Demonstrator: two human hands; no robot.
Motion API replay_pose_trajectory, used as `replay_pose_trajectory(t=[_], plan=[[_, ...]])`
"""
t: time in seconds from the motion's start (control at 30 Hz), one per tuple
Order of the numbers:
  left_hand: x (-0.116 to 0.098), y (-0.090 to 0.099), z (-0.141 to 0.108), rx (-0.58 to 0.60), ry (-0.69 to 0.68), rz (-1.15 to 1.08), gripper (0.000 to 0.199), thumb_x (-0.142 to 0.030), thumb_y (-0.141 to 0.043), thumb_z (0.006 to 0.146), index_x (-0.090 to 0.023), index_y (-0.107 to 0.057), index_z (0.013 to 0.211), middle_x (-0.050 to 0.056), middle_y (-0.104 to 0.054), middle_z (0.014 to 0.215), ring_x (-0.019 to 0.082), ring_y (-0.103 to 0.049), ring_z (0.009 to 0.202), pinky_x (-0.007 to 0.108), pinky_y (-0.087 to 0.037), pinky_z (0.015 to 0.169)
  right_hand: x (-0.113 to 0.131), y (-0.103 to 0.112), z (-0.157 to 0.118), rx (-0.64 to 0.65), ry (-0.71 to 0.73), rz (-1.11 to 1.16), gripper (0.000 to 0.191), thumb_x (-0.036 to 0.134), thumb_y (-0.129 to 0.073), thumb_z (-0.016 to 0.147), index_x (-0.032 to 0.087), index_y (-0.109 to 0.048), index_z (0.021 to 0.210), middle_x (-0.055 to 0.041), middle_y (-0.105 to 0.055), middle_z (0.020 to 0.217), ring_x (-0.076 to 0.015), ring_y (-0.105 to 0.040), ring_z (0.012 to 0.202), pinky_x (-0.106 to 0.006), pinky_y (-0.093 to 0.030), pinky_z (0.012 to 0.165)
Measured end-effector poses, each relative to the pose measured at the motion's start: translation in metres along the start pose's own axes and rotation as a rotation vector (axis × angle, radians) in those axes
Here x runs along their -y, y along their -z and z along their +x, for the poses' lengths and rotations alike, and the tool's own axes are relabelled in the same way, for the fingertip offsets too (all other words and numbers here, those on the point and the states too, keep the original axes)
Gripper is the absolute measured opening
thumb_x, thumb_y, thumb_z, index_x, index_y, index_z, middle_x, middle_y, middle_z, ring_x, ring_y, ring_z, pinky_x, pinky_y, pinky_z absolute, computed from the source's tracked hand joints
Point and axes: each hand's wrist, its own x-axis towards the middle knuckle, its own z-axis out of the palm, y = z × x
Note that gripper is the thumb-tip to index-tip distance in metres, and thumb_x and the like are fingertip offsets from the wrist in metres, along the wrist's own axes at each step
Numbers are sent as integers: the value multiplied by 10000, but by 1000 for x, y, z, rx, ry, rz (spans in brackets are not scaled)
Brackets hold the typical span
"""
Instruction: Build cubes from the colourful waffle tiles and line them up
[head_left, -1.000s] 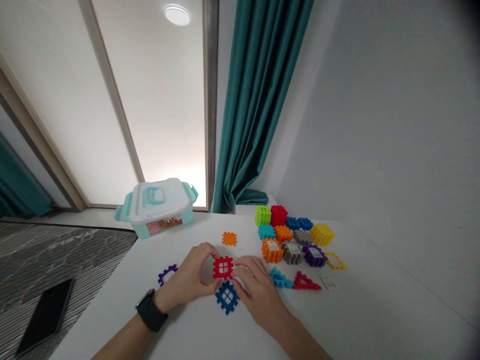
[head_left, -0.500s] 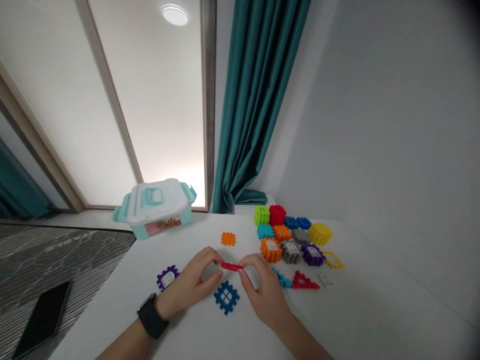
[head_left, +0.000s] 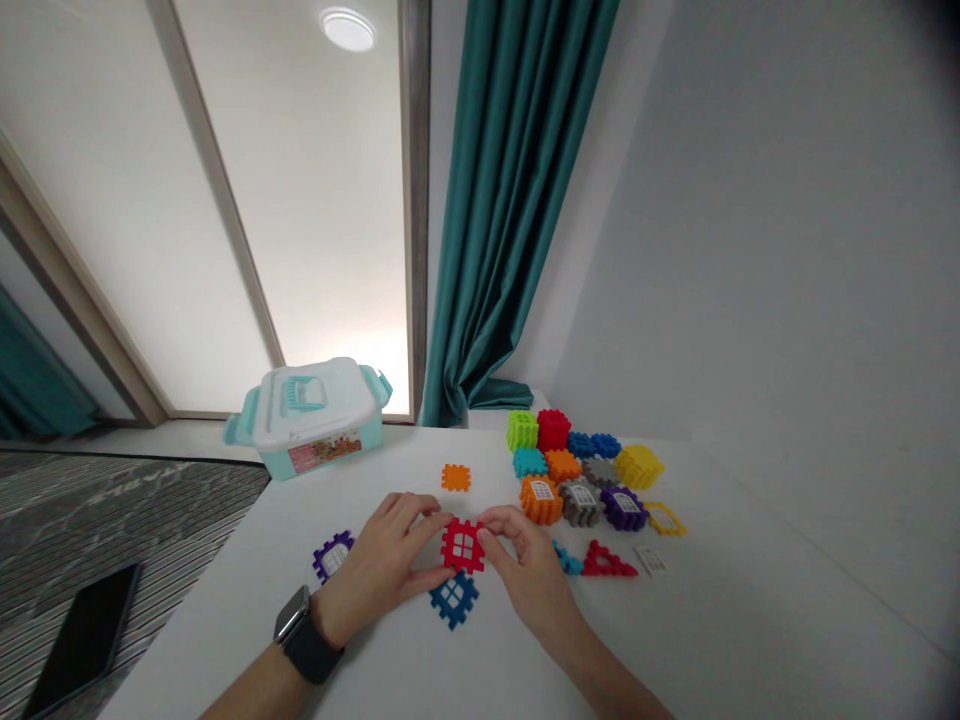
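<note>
A red square building tile (head_left: 463,546) with notched edges and a four-pane window faces me between my hands. My left hand (head_left: 388,553), with a dark watch on its wrist, grips the tile's left side, fingers at the top corner and thumb at the lower one. My right hand (head_left: 529,570) pinches its right edge between thumb and fingers. Just below the red tile lies a blue window tile (head_left: 454,600), partly overlapped by it in view. A purple tile (head_left: 332,555) with a white insert lies left of my left hand, partly covered by it. An orange tile (head_left: 456,478) lies beyond my hands.
Stacks of notched tiles, among them orange (head_left: 541,500), grey (head_left: 580,503), purple (head_left: 625,508) and yellow (head_left: 639,467), stand at the right. A red triangle (head_left: 609,561) lies nearer. A lidded box (head_left: 322,415) sits at the back left.
The red tile has turned from edge-on to facing me, showing its window. My left fingers have shifted around its left side, while my right hand keeps its pinch.
</note>
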Motion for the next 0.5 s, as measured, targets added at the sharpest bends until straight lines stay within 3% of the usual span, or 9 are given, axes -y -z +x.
replay_pose_trajectory(t=[0.13,0.27,0.5], plan=[[2,2,-1,-39,36,-40,436,-368,-743,866,-227,-588,1249,115,-624,1166,267,-613,1052,405,-527,904,2,6,-1,-27,200,-176,184,264,-550,955,204,-656,1093,-89,-722,1044,-232,-681,987,-387,-572,879],[7,3,-3,-88,73,-78,449,-367,-728,871,-224,-589,1272,121,-615,1184,270,-614,1069,411,-535,919,6,15,-1,84,487,-391,313,199,-558,955,235,-607,1262,-105,-678,1220,-252,-617,1152,-456,-528,1007],[10,4,-3,-95,87,-116,457,-369,-725,874,-233,-596,1291,118,-613,1192,262,-613,1079,403,-541,932,3,18,1,158,616,-529,279,171,-544,980,235,-593,1248,-96,-681,1233,-246,-611,1162,-474,-538,1005]])
